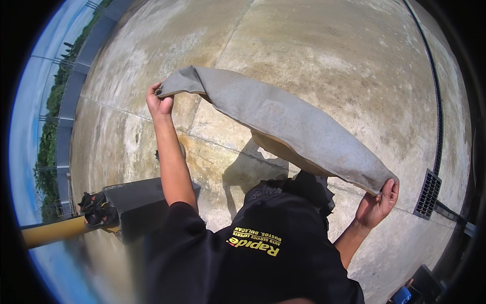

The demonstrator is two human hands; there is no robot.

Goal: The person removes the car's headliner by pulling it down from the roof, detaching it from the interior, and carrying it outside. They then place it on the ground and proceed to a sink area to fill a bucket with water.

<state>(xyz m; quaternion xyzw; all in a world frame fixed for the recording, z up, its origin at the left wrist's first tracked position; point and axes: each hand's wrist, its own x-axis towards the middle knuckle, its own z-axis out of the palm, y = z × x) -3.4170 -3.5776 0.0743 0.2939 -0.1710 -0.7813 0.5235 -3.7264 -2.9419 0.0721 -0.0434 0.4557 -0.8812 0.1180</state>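
Note:
A long grey cloth [288, 121] with a tan underside is stretched between my two hands, held out over the ground. My left hand [160, 103], farther out and to the left, pinches one end, where the cloth is bunched and folded over. At the lower right, my right hand [376, 206] grips the opposite corner between thumb and fingers. The middle of the cloth bows outward, and its near edge hangs loose, showing the tan side [283, 150].
Stained concrete ground [324, 45] spreads all around. A dark box-shaped block [136, 202] stands at left, beside a yellow pole [53, 232] and a crumpled black item [96, 209]. A drain grate [428, 195] lies at right. Something blue [402, 295] is at lower right.

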